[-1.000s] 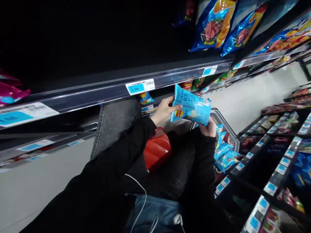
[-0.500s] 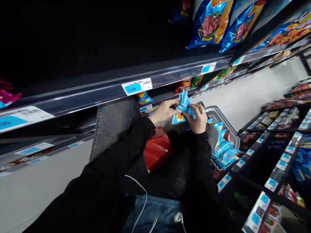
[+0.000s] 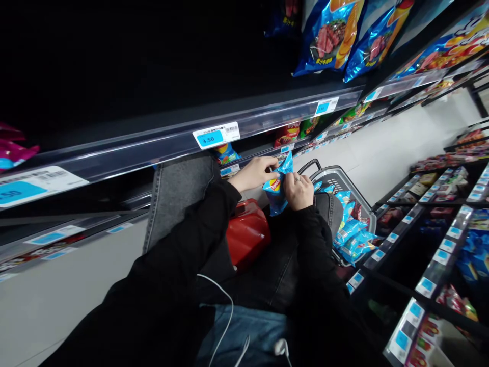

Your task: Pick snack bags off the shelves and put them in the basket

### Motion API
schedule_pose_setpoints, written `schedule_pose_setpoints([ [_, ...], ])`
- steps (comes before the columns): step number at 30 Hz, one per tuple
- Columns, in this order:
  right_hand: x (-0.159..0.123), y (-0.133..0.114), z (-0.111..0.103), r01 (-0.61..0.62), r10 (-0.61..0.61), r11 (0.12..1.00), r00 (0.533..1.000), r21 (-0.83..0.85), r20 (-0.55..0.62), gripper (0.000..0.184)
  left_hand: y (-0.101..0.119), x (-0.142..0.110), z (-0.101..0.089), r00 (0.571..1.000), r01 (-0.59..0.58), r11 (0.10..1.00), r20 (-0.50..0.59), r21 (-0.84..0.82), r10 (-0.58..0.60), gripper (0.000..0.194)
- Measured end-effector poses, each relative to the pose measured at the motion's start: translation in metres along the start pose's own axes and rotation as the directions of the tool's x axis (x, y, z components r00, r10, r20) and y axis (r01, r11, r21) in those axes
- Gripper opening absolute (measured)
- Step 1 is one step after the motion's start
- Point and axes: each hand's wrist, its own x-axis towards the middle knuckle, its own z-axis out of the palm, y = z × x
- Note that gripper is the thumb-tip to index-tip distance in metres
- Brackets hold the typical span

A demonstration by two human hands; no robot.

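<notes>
Between my two hands is a small light-blue bag of chips (image 3: 275, 196) with a red and yellow logo, tilted, its upper end pointing up. My left hand (image 3: 254, 174) pinches its left side near the top, fingers closed. Curled against the bag's right side is my right hand (image 3: 299, 191), with a ring on one finger. To the right of that hand stands a grey shopping basket (image 3: 367, 196), holding several similar blue chip bags (image 3: 349, 232). Below my left hand, a glossy red object (image 3: 248, 234) rests between my legs.
A black shelf with a clear price rail (image 3: 153, 145) runs across in front of me. Large blue chip bags (image 3: 326, 43) stand on it at the upper right. Another stocked shelf unit (image 3: 431, 255) lies to the right. White earphones (image 3: 280, 347) hang over my lap.
The chip bag has turned so that its logo shows more and its body hangs lower. My right hand has shifted left and closed into more of a fist.
</notes>
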Motion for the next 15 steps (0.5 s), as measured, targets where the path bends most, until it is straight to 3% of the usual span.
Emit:
schedule_pose_setpoints([
  [4, 0.0, -0.003, 0.01, -0.095, 0.093, 0.994, 0.995, 0.05, 0.047, 0.032, -0.006, 0.001, -0.005, 0.996, 0.066, 0.998, 0.059, -0.024, -0.064, 0.01],
  [9, 0.003, -0.006, 0.014, -0.297, 0.284, 0.945, 0.953, 0.14, 0.103, 0.029, -0.007, 0.001, -0.007, 0.985, 0.165, 0.978, -0.022, -0.128, -0.169, 0.017],
  [12, 0.006, -0.005, 0.014, -0.511, 0.509, 0.827, 0.858, 0.235, 0.074, 0.031, 0.002, -0.002, 0.007, 0.986, 0.132, 0.949, -0.063, -0.286, -0.156, 0.042],
  [15, 0.007, -0.001, 0.016, -0.644, 0.682, 0.662, 0.73, 0.383, 0.045, 0.034, 0.011, -0.006, 0.03, 0.969, 0.103, 0.959, -0.19, -0.264, -0.157, 0.07],
])
